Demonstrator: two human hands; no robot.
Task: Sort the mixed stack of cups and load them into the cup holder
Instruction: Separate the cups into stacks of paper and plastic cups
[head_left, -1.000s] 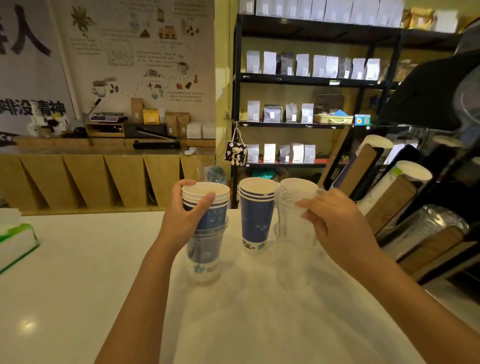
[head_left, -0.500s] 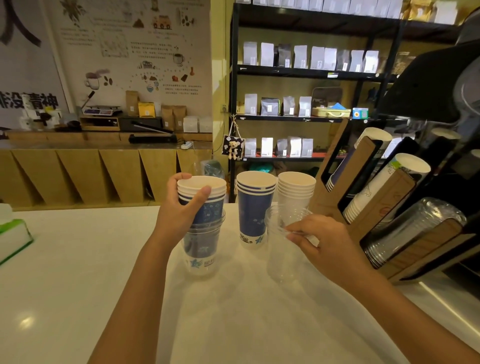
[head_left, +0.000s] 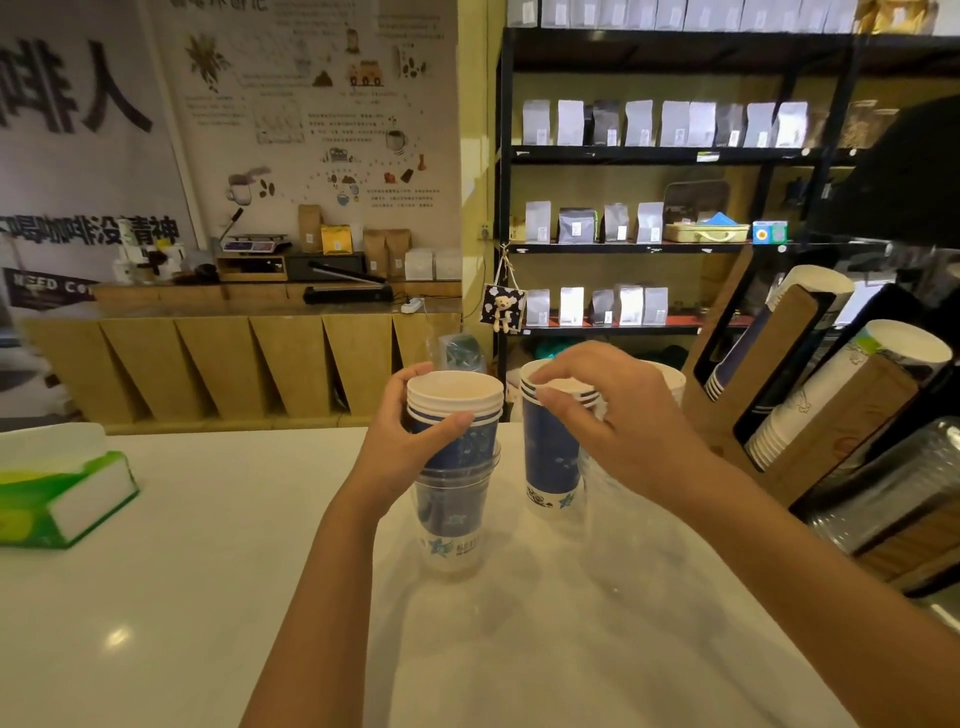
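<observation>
At far left a tissue box sat on the white counter. Our left hand was wrapped around the mixed stack, paper cups nested in a clear one, base on the counter. Just right, our right hand hovered over the blue stack, fingers loosely curled at its rim, pinching nothing we could confirm. The cup holder stood at far right. Judgement: steady the lower cups and lift straight up.
</observation>
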